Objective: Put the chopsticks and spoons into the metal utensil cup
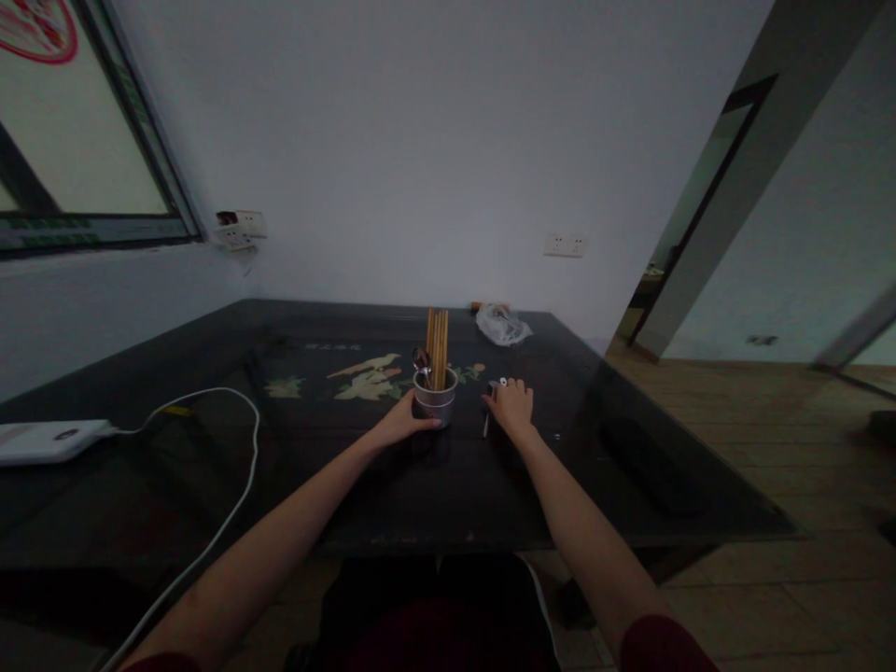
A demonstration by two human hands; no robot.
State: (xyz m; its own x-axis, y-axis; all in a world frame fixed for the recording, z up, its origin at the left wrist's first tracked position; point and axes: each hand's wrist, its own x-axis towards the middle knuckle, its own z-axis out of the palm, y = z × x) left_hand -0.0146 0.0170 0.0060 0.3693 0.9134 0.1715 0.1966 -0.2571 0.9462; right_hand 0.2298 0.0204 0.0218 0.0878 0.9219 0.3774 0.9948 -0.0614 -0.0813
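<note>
A silvery metal cup point(435, 407) stands on the dark table and holds several wooden chopsticks point(438, 350) upright. Metal spoons point(421, 362) lean out at the cup's left side. My left hand point(401, 420) is wrapped round the cup's left side, its thumb across the front. To the right of the cup, my right hand point(511, 405) is closed over a thin metal utensil, which looks like a spoon point(486, 425), at the tabletop. The fingers hide much of it, and a small white spot shows beside them.
A clear plastic bag point(502, 324) lies at the table's back edge. At the left, a white device point(54, 441) has a white cable point(253, 439) running toward the front edge. Wall sockets point(565, 245) are behind the table point(336, 495), whose top bears a printed bird and flowers.
</note>
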